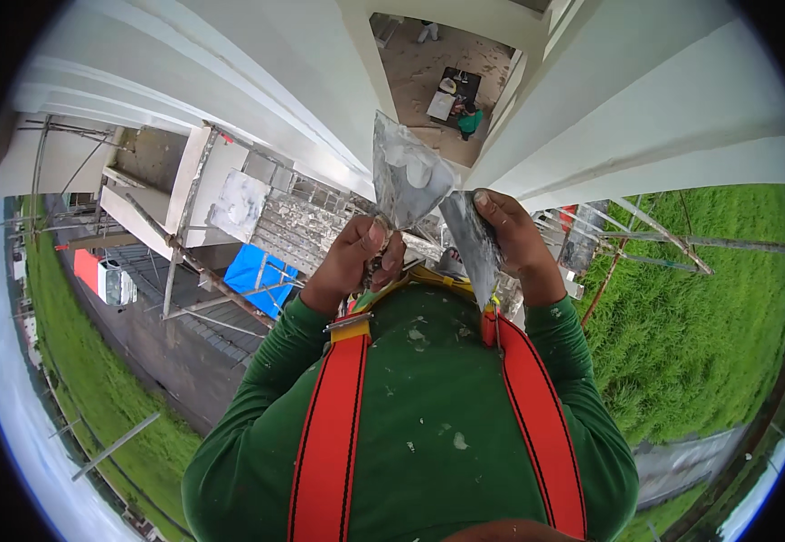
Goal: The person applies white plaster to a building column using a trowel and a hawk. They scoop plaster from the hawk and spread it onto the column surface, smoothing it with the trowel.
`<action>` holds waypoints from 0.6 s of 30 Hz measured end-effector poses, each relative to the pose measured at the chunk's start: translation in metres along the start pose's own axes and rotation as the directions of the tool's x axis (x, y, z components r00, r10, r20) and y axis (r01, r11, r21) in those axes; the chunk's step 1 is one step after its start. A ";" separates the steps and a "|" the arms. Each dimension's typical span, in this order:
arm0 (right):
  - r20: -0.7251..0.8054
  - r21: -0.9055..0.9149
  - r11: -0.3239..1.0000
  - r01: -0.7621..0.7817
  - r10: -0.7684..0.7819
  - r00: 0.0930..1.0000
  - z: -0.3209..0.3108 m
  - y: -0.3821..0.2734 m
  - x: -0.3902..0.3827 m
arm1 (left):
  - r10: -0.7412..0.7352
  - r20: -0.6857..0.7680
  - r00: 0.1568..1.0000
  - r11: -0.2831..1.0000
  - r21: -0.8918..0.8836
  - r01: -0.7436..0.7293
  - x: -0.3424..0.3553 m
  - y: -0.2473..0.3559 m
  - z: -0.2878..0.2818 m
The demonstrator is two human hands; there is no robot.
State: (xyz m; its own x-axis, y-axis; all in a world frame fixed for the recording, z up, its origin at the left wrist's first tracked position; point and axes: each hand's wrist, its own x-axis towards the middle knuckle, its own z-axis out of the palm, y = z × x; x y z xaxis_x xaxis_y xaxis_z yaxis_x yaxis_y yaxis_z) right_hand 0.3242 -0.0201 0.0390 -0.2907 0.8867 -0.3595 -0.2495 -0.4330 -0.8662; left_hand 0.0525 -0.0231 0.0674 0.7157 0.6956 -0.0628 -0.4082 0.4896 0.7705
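Note:
My left hand (pixel 356 257) is closed around the handle of a wide putty knife (pixel 403 194), whose blade fans upward. White putty (pixel 416 165) clings to that blade. In my right hand (pixel 517 242) is a flat grey metal scraper blade (pixel 470 237), pinched along its side between thumb and fingers and tilted downward. The upper corner of the scraper blade is at or very near the right edge of the putty knife; I cannot tell whether they touch. Both tools are in front of my chest, over the green sleeves and red harness straps (pixel 329 425).
Pale wall surfaces (pixel 645 117) rise ahead on both sides of an opening. Through it, far below, a person in green (pixel 470 120) is beside a dark table (pixel 457 90). Scaffold poles (pixel 198 257), a blue tarp (pixel 259 280), a white-and-red truck (pixel 108 278) and grass (pixel 690 334) lie below.

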 end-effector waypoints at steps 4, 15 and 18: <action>-0.206 -0.313 0.815 0.489 -0.560 0.802 0.025 0.010 0.015 | 0.083 -0.249 0.965 0.966 0.259 -0.016 -0.028 -0.001 0.010; 0.501 -0.691 0.402 0.601 -0.334 0.798 0.080 0.033 0.063 | 0.252 -0.693 0.675 0.956 0.285 -0.065 -0.093 -0.026 0.003; 0.127 -0.209 0.977 0.051 -0.025 0.992 0.088 0.061 0.083 | 0.493 -0.746 0.447 0.798 0.593 0.110 -0.117 -0.035 -0.033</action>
State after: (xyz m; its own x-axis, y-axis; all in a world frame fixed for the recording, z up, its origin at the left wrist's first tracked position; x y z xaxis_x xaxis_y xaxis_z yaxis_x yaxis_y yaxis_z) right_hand 0.2037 0.0128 -0.0136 -0.3990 0.8696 -0.2910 -0.0652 -0.3435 -0.9369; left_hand -0.0358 -0.1045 0.0267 -0.3038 0.9450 -0.1213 0.0893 0.1550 0.9839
